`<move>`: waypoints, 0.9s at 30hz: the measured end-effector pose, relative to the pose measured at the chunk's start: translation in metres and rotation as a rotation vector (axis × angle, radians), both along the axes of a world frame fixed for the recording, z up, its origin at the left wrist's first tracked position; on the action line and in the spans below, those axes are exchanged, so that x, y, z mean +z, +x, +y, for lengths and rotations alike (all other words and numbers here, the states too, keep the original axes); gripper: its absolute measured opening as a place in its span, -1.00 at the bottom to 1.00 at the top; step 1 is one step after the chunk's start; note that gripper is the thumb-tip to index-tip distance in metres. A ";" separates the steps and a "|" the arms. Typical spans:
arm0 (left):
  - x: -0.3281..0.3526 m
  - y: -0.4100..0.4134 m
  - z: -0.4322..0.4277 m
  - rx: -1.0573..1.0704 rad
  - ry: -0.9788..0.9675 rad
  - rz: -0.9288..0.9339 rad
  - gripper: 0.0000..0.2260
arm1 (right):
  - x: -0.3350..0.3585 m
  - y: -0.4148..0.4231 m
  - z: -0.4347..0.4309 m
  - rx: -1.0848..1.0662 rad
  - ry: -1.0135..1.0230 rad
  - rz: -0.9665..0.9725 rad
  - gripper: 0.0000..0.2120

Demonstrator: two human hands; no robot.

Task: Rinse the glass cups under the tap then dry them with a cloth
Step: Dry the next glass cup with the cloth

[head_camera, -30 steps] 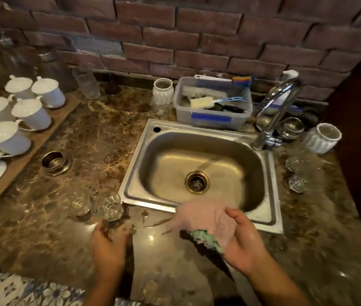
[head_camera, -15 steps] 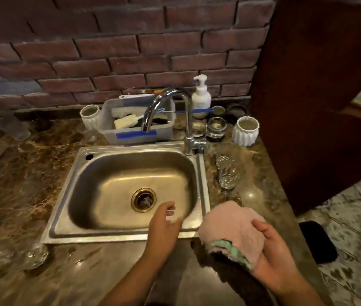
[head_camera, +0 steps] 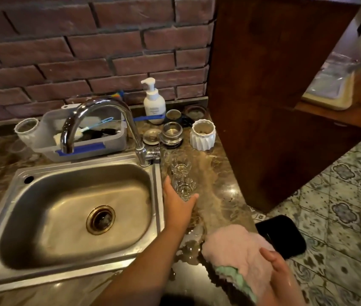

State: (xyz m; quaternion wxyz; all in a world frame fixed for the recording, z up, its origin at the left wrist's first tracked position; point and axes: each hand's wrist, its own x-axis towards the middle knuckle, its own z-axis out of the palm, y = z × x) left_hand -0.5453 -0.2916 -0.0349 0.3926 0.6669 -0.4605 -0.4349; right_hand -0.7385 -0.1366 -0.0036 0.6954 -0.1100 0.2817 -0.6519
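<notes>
Cup (head_camera: 182, 185) looks light, slick, brittle; we would take it round the waist. Our left hand (head_camera: 175, 203) spreads its fingers (head_camera: 167, 184) beside it; right hand (head_camera: 280, 272) grips cloth (head_camera: 237, 252).

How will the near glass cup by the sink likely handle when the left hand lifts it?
The glass cup is clear glass, so probably fragile. The counter beside it glistens, so maybe slippery. Tall and narrow, it could tip if the left hand nudges it.

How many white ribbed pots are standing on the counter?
2. One white ribbed pot stands left of the grey tub; the other stands right of the tap, beside the wooden panel. More may be out of view.
</notes>
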 end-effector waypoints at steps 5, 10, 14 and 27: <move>-0.010 -0.006 -0.007 0.041 0.004 -0.003 -0.13 | 0.054 0.016 -0.006 0.031 0.385 0.012 -0.86; 0.003 0.004 0.002 -0.029 -0.033 0.035 -0.21 | 0.069 0.018 -0.016 0.053 0.432 0.027 -0.53; 0.038 0.027 0.038 -0.208 -0.026 0.079 -0.30 | 0.108 0.026 -0.037 0.073 0.267 0.143 -0.48; 0.133 0.153 0.108 -0.479 0.099 0.299 -0.41 | 0.172 0.153 -0.054 0.934 -0.607 1.617 -0.64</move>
